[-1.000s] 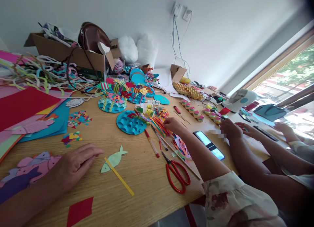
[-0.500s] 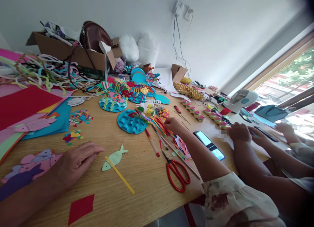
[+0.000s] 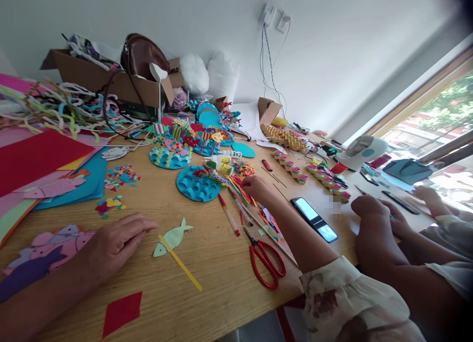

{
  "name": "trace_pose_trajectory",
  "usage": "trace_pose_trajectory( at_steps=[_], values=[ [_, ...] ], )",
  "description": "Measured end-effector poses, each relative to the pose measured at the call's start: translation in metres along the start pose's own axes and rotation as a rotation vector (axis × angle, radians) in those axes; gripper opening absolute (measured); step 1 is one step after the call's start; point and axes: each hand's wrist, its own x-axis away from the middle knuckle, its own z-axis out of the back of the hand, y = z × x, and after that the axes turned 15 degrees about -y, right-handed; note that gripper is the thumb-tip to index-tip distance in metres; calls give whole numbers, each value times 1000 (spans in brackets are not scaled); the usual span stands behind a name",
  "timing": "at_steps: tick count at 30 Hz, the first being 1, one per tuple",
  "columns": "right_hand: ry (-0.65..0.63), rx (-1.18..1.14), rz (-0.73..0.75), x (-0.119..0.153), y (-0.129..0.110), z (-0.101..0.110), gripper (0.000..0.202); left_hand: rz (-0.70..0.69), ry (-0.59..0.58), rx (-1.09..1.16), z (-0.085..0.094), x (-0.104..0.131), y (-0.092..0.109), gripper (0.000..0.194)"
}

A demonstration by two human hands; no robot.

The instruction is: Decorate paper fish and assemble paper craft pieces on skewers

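My left hand (image 3: 127,237) rests on the wooden table, palm down with loosely extended fingers and nothing in them. Just right of its fingertips lies a pale green paper fish (image 3: 176,239), a yellow paper strip (image 3: 185,269) lying across it near the head. My right hand (image 3: 254,187) reaches over a pile of coloured paper strips (image 3: 236,184), its fingertips pinched together at them. Whether a strip is between those fingers is too small to tell. Red-handled scissors (image 3: 266,260) lie below my right forearm. A red paper piece (image 3: 122,313) is near the front edge.
Blue decorated discs (image 3: 197,183), glue bottles (image 3: 221,159) and pens (image 3: 229,215) lie mid-table. Coloured paper sheets (image 3: 40,157) and stacked fish cutouts (image 3: 55,248) are left. A phone (image 3: 314,219) lies right, near a co-worker's hands (image 3: 369,209). A cardboard box (image 3: 99,83) stands behind.
My right hand has moved slightly left and lower over the paper strips. The co-worker's hands have shifted a little right. My left hand and the fish have stayed put.
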Motion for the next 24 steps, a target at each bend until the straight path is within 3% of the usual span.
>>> trace_pose_trajectory(
  at_steps=[5,10,20,24],
  values=[
    [-30,67,13,-7,-13,-4,21,-38,125,-13,2,-3,5,27],
    [-63,122,-23,-5,-21,-3,21,-69,146,-39,6,-6,9,27],
    [-21,126,56,-15,-23,0,27,92,-12,103,-3,3,2,27],
    [-17,114,102,-24,-28,-2,26,102,-14,133,-3,3,4,29]
  ],
)
